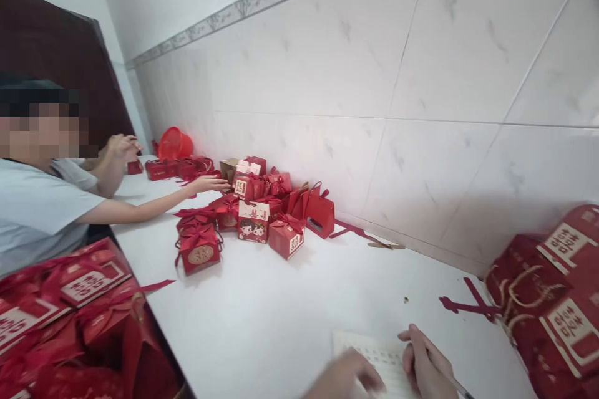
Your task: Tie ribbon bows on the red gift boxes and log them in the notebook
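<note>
The right hand (427,369) is at the near edge of the table (281,312), fingers curled around a pen (457,384) whose tip is out of view. Just left of it lies the sheet (374,352), faintly ruled or printed (too blurred to read). The left hand (344,377) rests on the sheet's lower corner. Blur hides its fingers, so I cannot tell whether they are spread or bent, but nothing shows in their grip.

The likeliest risk is the sheet sliding. It sits on smooth white table close to the near edge, and a light press from the left hand may not hold it against the pen's drag. A red ribbon (468,307) lies just right of the right hand, and the bags (552,299) beyond it fill the right end along the wall (421,106). A wide sweep of the elbow that way could snag either.

The middle of the table is open. The boxes (253,218) cluster against the wall well apart from the sheet, and a co-worker's hand (210,184) reaches into them from the left edge. More stock (79,312) is heaped below the near left edge, with a basket (174,143) at the far end.
</note>
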The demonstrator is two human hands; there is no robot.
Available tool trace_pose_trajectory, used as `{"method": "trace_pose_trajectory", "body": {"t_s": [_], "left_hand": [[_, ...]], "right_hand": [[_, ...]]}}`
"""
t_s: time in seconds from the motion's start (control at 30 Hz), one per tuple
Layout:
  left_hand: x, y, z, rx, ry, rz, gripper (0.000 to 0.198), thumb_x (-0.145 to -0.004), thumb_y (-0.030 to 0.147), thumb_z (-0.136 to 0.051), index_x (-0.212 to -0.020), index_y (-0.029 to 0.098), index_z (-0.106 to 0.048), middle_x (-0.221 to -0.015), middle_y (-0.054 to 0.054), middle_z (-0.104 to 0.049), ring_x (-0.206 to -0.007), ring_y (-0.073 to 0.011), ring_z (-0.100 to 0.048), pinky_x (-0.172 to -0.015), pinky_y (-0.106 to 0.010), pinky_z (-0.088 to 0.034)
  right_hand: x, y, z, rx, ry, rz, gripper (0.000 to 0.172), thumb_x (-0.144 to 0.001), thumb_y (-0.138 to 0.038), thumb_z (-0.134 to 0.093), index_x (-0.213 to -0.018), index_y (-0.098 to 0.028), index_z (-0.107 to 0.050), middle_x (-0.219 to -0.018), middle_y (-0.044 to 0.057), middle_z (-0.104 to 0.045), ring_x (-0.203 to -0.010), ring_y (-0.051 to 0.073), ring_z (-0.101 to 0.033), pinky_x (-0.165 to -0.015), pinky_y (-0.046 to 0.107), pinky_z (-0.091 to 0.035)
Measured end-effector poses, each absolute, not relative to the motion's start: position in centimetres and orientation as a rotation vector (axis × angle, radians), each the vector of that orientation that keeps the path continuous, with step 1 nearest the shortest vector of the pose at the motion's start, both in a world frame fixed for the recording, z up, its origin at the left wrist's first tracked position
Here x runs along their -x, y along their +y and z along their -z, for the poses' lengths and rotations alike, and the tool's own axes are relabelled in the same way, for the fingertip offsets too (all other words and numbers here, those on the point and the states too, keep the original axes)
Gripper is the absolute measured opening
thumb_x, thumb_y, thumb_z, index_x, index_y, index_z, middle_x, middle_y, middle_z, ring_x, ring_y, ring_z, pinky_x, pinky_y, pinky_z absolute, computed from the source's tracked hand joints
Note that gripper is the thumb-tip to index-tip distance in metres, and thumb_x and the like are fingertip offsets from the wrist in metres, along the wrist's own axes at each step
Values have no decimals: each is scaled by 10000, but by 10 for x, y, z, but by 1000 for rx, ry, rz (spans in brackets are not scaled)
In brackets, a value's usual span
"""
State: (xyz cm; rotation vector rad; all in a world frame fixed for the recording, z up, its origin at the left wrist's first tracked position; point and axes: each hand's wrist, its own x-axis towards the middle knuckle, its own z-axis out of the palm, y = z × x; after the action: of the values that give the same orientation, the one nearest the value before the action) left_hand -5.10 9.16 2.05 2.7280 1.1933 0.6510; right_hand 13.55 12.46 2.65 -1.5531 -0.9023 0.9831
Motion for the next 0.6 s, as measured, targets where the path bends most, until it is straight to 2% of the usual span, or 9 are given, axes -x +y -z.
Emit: {"method": "trace_pose_trajectory", "body": {"t_s": [0.1,0.17,0.33,0.5,0.6], "left_hand": [[115,120,-35,-2161,1442,-1180,326,-714,136,-522,-1035,179,-485,-944,-42,-607,-877,-154,-601,-727,-308,-517],[153,139,-45,-1915,1616,-1308,353,-718,148,-519,-1065,181,-457,-1013,-68,-563,-966,-185,-577,-814,-376,-495],[190,190,-73,-1484,1933,-1367,584,-626,216,-667,-1135,172,-384,-1193,-118,-435,-1221,-276,-415,-1026,-439,-334],[165,237,-79,-1411,1998,-1373,871,-537,238,-759,-1240,178,-248,-1336,-187,-289,-1331,-345,-228,-1064,-487,-245],[157,255,-77,-1334,1997,-1428,895,-571,247,-749,-1268,177,-192,-1381,-211,-203,-1354,-349,-166,-1081,-490,-195]], "right_hand": [[-134,125,-30,1582,-931,-975,526,-577,-720,-529,-648,-200,-546,-387,-26,-440,-331,136,-372,-318,237,-267],[-134,124,-32,1618,-956,-980,492,-579,-689,-535,-639,-200,-544,-397,-16,-467,-335,142,-391,-322,240,-284],[-135,126,-26,1580,-1028,-997,450,-628,-646,-523,-640,-197,-555,-409,-7,-485,-337,146,-395,-338,253,-308],[-136,126,-22,1518,-1010,-1034,368,-658,-575,-546,-646,-207,-565,-429,-5,-494,-372,149,-409,-355,251,-311],[-135,125,-23,1536,-999,-1050,359,-688,-562,-537,-649,-206,-560,-429,-8,-494,-384,138,-405,-363,234,-300]]}}
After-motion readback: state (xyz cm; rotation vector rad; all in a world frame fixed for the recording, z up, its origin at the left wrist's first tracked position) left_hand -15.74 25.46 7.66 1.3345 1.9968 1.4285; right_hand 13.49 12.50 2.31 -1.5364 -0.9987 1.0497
